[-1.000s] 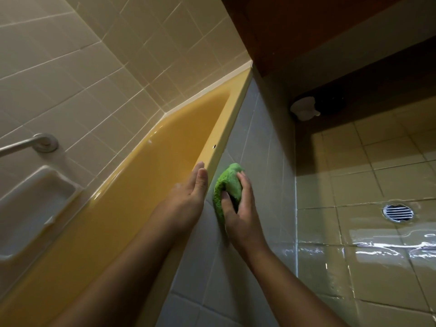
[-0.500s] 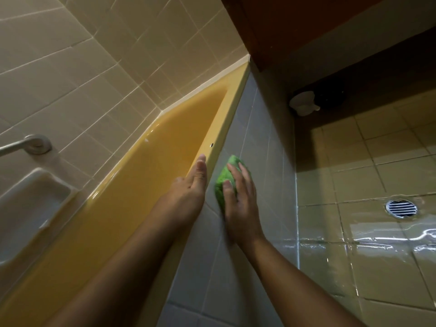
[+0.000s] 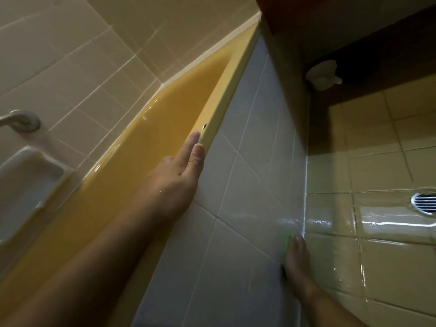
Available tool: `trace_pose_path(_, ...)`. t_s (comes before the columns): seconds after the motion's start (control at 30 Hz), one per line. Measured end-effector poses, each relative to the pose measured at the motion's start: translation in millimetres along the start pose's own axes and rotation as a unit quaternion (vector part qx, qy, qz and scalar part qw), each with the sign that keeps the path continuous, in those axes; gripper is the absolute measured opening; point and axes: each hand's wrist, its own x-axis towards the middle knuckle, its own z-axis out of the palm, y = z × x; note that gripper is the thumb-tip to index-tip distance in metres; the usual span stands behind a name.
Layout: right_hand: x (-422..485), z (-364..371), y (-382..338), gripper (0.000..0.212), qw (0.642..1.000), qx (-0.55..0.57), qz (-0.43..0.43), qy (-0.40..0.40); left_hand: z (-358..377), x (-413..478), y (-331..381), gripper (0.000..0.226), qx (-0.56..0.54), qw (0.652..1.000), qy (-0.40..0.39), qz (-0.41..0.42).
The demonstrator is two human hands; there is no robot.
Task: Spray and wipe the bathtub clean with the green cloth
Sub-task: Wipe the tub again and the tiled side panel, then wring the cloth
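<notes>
The yellow bathtub [image 3: 151, 147] runs from lower left to upper middle, with a grey tiled outer side panel [image 3: 254, 166]. My left hand [image 3: 181, 171] rests on the tub's yellow rim with its fingers straight. My right hand [image 3: 297, 258] is low on the tiled panel, close to the floor, and presses the green cloth [image 3: 287, 240] flat against the tiles. Only a blurred green sliver of the cloth shows past my fingers. No spray bottle is in view.
A built-in soap dish [image 3: 28, 185] and a metal grab bar [image 3: 21, 120] sit on the beige wall tiles at left. The wet floor at right has a round drain grate [image 3: 424, 202]. A white object [image 3: 322, 75] lies under a dark wooden unit.
My right hand has swept the cloth down the tiled panel from beside the rim to near the floor. My left hand stays on the rim.
</notes>
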Motion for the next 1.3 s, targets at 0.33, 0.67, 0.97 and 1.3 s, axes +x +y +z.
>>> trace_pose_path(0.33,-78.6,46.2,-174.8,0.063,0.907,-0.054,-0.416,0.047,1.7,22.5,8.0,0.082,0.013,1.000,0.009,-0.020)
trace_pose_path(0.67,-78.7,12.2,-280.3,0.063,0.838,-0.013,-0.527,-0.144,0.3,39.2,32.3,0.091,-0.069,0.996,0.027,-0.053)
trace_pose_path(0.97,16.0,11.4,-160.5,0.073,0.953,0.039,-0.300,-0.007,3.7,58.3,40.5,0.092,0.027,0.997,0.017,-0.066)
trace_pose_path(1.3,55.4,0.9,-49.9,0.078,0.992,0.043,0.110,0.047,5.1,56.3,34.5,0.083,0.027,0.998,0.022,-0.056)
